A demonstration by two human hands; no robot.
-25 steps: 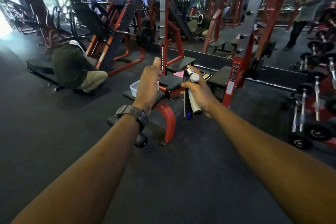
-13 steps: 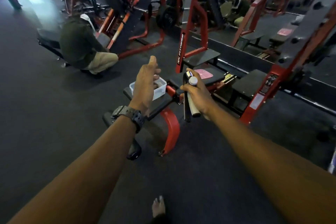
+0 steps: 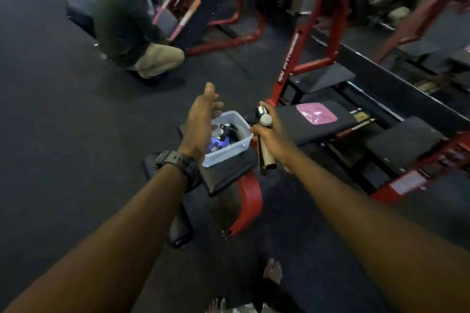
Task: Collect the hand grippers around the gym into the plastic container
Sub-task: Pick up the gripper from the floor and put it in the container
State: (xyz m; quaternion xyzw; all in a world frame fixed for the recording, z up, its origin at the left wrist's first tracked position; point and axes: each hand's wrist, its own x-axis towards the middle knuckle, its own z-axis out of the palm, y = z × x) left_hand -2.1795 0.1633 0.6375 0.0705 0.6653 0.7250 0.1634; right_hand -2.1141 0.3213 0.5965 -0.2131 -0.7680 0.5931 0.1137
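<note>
A: Two hands up. Left hand [image 3: 203, 114] empty, fingers straight and loose, hovering over the near-left rim of the plastic container [image 3: 235, 146]. Black watch [image 3: 178, 162] on that wrist.

B: What's in the container?

A: Dark grippers plus something blue/purple [image 3: 216, 144], too blurred to count. The container sits on the black pad of the counter [image 3: 229, 173], red frame below.

B: Right side?

A: Right hand [image 3: 273, 137] wrapped round a hand gripper [image 3: 264, 145], just right of the container and about level with its rim. One pale handle, one dark handle, squeezed close together in the fist; pale knob and spring end on top by the thumb.

B: Handling?

A: My read: light, rigid handles, stiff spring. Foam or rubber sleeves should give decent grip, not fragile. Best held across both handles mid-length, as now. If the squeeze relaxes the handles will likely spring apart, so loosen over the container, not beside it.

B: Anything else to the right?

A: Pink lid-like sheet [image 3: 316, 114] lying flat on the next pad. Can't tell what it is. Person crouched on the floor, far left, well apart.
</note>
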